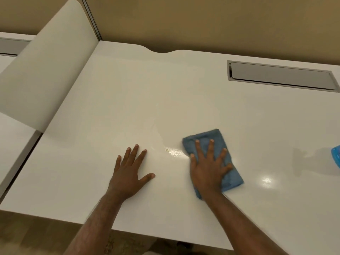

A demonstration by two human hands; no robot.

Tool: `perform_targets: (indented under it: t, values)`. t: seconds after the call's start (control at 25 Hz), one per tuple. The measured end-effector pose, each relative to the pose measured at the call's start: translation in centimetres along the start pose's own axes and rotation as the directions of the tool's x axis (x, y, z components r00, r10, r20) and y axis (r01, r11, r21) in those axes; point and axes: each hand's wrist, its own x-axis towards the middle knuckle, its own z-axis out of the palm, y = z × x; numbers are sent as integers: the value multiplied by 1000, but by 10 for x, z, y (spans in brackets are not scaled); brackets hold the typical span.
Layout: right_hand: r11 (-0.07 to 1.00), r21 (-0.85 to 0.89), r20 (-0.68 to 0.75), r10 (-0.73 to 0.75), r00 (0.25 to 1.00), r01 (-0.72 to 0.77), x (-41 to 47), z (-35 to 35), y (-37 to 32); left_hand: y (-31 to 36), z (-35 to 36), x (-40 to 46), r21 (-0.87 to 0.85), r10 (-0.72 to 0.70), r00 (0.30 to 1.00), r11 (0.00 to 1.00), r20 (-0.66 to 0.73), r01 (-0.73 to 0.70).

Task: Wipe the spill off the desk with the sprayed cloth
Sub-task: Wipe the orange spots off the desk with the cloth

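A folded blue cloth (pixel 217 138) lies flat on the glossy white desk (pixel 128 100), right of centre. My right hand (pixel 208 168) presses down on the cloth with the fingers spread. Just left of the cloth a small wet, shiny patch of spill (pixel 173 152) glistens, and faint damp streaks run up and left from it. My left hand (pixel 131 171) rests flat on the bare desk with its fingers apart, holding nothing, left of the wet patch.
A grey cable-tray lid (pixel 279 76) is set into the desk at the back right. A blue object (pixel 335 155) is cut off by the right edge. A white curved divider panel (pixel 46 70) stands along the left side. The desk's front edge runs below my forearms.
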Motion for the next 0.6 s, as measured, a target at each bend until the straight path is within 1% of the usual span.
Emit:
perform_targets:
  t: [0.12,0.2,0.28,0.36,0.48,0.6]
  values:
    - [992,23,25,-127,992,127,11,11,-58,1,-1,0,16,-22,999,1000,23,21]
    - [970,23,52,-243,969,243,14,16,-88,1,-1,-2,17,-49,999,999,24,48]
    - [929,22,82,-371,925,371,13,20,-104,-1,0,-6,13,-89,996,996,9,89]
    - [891,-10,76,-451,889,453,9,23,-101,-4,3,-10,11,-120,993,993,2,120]
    - [880,-67,24,-470,882,470,7,24,-78,-4,4,-15,28,-123,992,992,-3,123]
    - [915,-74,-19,-399,917,397,13,19,-50,4,4,-16,15,-121,993,993,10,120]
